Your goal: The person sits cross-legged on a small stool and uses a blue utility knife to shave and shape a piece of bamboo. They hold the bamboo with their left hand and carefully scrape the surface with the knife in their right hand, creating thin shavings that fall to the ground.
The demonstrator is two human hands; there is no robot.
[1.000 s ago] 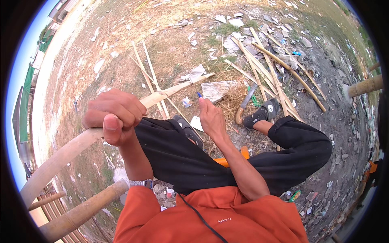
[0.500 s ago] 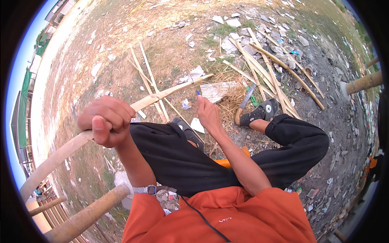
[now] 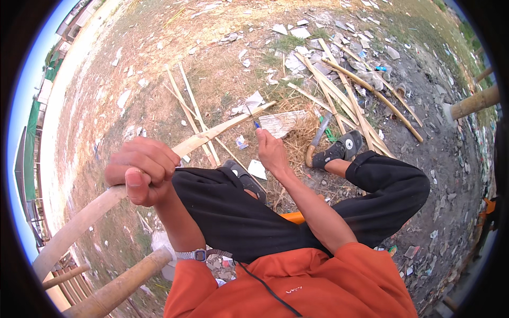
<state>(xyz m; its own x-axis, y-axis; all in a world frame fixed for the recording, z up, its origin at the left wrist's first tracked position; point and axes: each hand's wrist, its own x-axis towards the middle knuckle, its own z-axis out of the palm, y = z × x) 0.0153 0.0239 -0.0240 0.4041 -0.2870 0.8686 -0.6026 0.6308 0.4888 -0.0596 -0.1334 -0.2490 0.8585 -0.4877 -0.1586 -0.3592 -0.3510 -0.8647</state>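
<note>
My left hand (image 3: 142, 170) is closed around a long pale bamboo strip (image 3: 79, 225), which runs from the lower left, past my knee, to a tapered far end. In my right hand (image 3: 272, 152) is a small knife (image 3: 256, 125); a bit of its blue handle shows beyond the fingers, with a thin dark blade above it. The blade crosses close to the strip's far end, though I cannot tell whether it touches. A large knife (image 3: 320, 131) with a wooden handle lies on the ground beside my right shoe (image 3: 347, 144).
A weathered wood block (image 3: 281, 124) lies beyond my right hand. Several split bamboo strips (image 3: 352, 103) and a round bamboo pole (image 3: 379, 91) are piled at the far right, more strips (image 3: 185, 106) ahead. Bamboo posts stand at right (image 3: 474, 103) and lower left (image 3: 122, 278). Litter covers the ground.
My left hand and the near part of the strip have moved slightly down and to the right. The small knife's thin blade now shows beside the strip's far end.
</note>
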